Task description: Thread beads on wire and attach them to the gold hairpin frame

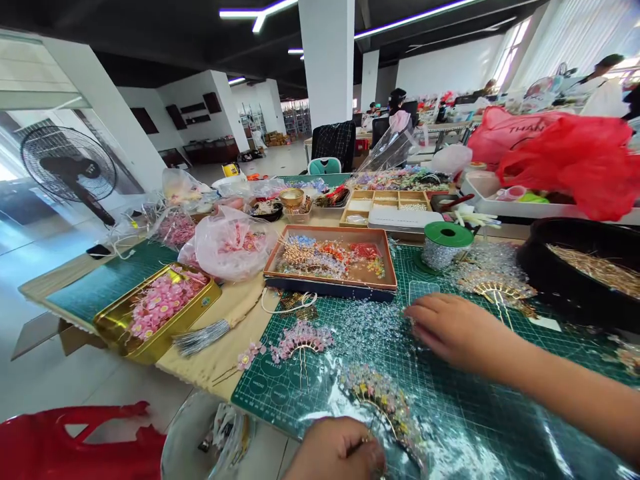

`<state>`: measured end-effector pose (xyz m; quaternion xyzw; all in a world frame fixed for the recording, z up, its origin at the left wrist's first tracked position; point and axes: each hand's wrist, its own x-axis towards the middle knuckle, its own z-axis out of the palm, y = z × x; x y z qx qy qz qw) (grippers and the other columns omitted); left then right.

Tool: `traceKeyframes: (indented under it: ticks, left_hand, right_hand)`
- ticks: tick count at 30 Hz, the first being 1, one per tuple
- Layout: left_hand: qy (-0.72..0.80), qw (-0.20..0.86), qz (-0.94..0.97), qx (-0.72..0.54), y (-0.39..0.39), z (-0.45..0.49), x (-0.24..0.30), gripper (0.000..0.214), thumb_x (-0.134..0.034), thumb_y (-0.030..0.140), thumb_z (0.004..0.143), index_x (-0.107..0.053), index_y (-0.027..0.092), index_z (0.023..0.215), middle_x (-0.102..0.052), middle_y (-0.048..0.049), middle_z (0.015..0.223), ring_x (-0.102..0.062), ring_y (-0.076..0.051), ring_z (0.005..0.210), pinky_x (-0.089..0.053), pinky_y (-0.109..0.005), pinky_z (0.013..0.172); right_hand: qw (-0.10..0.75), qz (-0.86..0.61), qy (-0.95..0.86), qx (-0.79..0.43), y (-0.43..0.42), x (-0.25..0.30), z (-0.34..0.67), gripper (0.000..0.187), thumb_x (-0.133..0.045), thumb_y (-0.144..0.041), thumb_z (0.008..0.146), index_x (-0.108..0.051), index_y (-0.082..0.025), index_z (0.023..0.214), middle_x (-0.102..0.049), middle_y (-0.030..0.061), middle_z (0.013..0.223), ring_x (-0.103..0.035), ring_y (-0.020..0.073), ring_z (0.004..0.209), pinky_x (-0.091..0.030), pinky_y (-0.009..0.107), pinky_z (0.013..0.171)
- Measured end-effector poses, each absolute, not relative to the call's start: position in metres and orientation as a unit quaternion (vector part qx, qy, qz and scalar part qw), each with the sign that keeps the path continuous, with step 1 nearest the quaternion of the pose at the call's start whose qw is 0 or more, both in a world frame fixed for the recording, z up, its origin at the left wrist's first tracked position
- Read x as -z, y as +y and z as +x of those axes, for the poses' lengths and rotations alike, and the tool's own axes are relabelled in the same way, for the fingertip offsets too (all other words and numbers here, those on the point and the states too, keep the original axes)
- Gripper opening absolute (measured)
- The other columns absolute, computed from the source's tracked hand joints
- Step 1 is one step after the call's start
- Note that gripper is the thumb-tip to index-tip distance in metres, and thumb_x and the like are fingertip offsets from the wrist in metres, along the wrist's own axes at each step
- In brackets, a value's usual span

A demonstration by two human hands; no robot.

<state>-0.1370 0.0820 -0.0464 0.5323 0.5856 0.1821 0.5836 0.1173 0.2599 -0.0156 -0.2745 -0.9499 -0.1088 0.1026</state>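
At the bottom edge, my left hand [340,450] is closed, thumb against the fingers, on something small that I cannot make out. Beside it lies a curved hair comb [383,400] with yellow and clear flower beads. My right hand [450,330] reaches in from the right, its fingers stretched out low at the right edge of a pile of clear beads [367,327]; the fingertips are partly hidden. Just behind these fingers is a small clear plastic box [423,290]. A pink flower hair comb [303,340] and a pink flower hairpin [249,357] lie left of the beads.
A shallow box [270,270] of beaded stems stands behind the bead pile. A gold tin [113,320] of pink flowers is at left, near a wire bundle [203,338]. At right are a green spool [449,235], another comb [497,290] and a black basin [565,287]. A bin [175,427] stands below.
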Motion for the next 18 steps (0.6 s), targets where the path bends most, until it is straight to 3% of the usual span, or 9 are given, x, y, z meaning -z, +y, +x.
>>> traceKeyframes:
  ticks: [3,8,13,18]
  left_hand:
    - [0.62,0.509,0.585,-0.121,0.089,-0.132,0.034,0.036,-0.05,0.036,0.092,-0.058,0.019,0.062,-0.059,0.0011,0.056,-0.051,-0.014,0.052,-0.031,-0.025,0.053]
    - [0.594,0.284,0.752,-0.028,0.094,-0.127,0.019,0.041,-0.056,0.042,0.097,-0.064,0.018,0.065,-0.07,-0.0062,0.067,-0.064,-0.022,0.066,-0.024,-0.03,0.055]
    - [0.567,0.199,0.796,0.07,0.098,-0.134,0.009,0.033,-0.059,0.041,0.096,-0.069,0.018,0.075,-0.075,-0.0064,0.073,-0.069,-0.023,0.066,-0.029,-0.029,0.053]
    - [0.537,0.158,0.828,-0.033,0.127,-0.149,-0.019,0.033,-0.059,0.036,0.096,-0.063,0.018,0.068,-0.069,-0.0009,0.064,-0.064,-0.017,0.059,-0.033,-0.027,0.053]
  right_hand:
    - [0.08,-0.3,-0.945,0.098,0.268,0.007,0.131,0.016,-0.054,-0.026,0.098,-0.069,-0.019,0.101,-0.07,0.0048,0.087,-0.066,0.0208,0.08,-0.053,0.038,0.073]
    - [0.035,-0.336,-0.938,0.076,0.266,0.009,0.147,0.021,-0.052,-0.032,0.102,-0.066,-0.019,0.111,-0.069,0.0036,0.097,-0.066,0.017,0.083,-0.055,0.036,0.076]
    - [-0.013,-0.364,-0.928,0.079,0.274,0.001,0.147,0.016,-0.059,-0.03,0.099,-0.067,-0.018,0.108,-0.069,0.0024,0.095,-0.067,0.0171,0.084,-0.057,0.036,0.076]
    - [-0.039,-0.389,-0.911,0.129,0.329,-0.043,0.108,0.019,-0.059,-0.034,0.1,-0.067,-0.018,0.105,-0.07,0.0045,0.102,-0.067,0.0179,0.09,-0.057,0.039,0.082]
